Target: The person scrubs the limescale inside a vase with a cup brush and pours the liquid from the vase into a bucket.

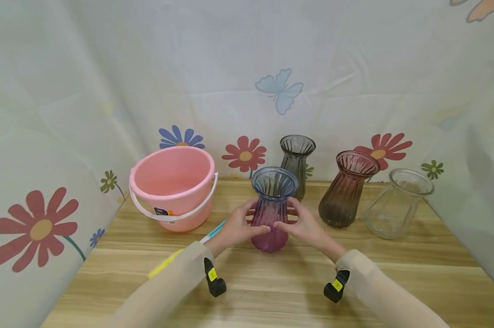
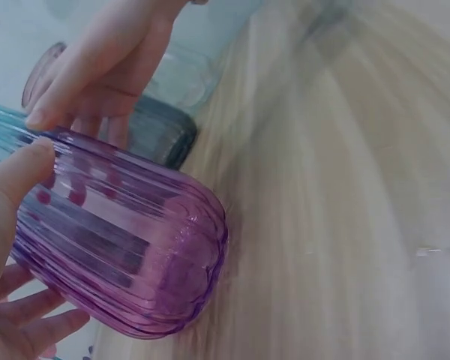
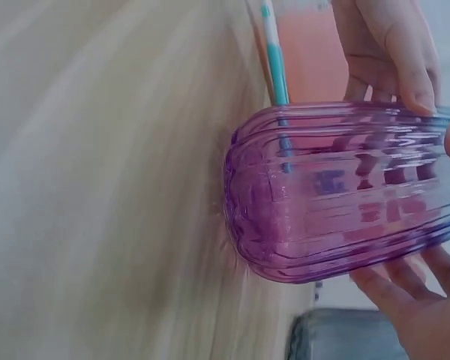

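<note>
A ribbed glass vase, blue at its flared rim and purple-pink toward the base, is upright in the middle of the head view. My left hand grips its left side, thumb across the front and fingers round the back. On the opposite side my right hand holds it the same way, the thumbs close to each other. In the left wrist view the purple base is close over the wooden table. Through the glass in the right wrist view, fingers show behind the vase body.
A pink bucket with a white handle stands at left. Behind and to the right are a grey vase, a reddish-brown vase and a clear vase. A teal-and-white stick lies partly under my left forearm, near a yellow strip.
</note>
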`<action>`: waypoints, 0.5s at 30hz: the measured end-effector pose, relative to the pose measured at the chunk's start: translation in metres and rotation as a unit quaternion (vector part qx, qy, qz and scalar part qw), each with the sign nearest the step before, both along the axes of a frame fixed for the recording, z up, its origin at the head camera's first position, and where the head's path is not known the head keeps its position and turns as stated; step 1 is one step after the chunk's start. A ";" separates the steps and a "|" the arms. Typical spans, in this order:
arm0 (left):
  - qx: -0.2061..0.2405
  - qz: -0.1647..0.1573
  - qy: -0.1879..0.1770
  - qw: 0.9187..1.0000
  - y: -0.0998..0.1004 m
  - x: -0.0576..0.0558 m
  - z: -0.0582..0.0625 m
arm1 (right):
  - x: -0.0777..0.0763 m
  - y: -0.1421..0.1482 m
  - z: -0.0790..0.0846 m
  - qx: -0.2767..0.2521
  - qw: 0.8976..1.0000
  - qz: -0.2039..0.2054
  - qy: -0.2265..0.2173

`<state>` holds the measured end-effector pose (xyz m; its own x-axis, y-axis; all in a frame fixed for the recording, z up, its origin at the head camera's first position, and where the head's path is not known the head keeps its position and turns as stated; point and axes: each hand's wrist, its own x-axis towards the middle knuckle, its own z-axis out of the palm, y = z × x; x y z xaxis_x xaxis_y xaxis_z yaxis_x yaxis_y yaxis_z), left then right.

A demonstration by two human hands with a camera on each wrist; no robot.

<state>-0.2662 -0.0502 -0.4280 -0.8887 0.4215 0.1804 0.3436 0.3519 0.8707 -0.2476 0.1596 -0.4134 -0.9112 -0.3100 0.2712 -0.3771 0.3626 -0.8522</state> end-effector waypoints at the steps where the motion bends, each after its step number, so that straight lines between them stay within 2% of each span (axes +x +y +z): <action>1: -0.005 0.001 0.002 1.000 -0.002 0.003 0.001 | 0.003 -0.002 0.000 -0.003 1.000 0.003 0.001; 9: -0.036 0.007 0.033 0.999 -0.012 0.025 0.005 | 0.022 -0.008 -0.001 -0.016 1.000 0.005 -0.020; 15: -0.043 0.002 0.033 0.999 -0.017 0.036 0.009 | 0.029 -0.011 -0.003 -0.016 1.000 0.011 -0.021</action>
<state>-0.2307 -0.0673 -0.4193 -0.8777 0.4348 0.2013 0.3975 0.4261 0.8127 -0.2185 0.1487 -0.4164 -0.9156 -0.3210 0.2422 -0.3471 0.3271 -0.8789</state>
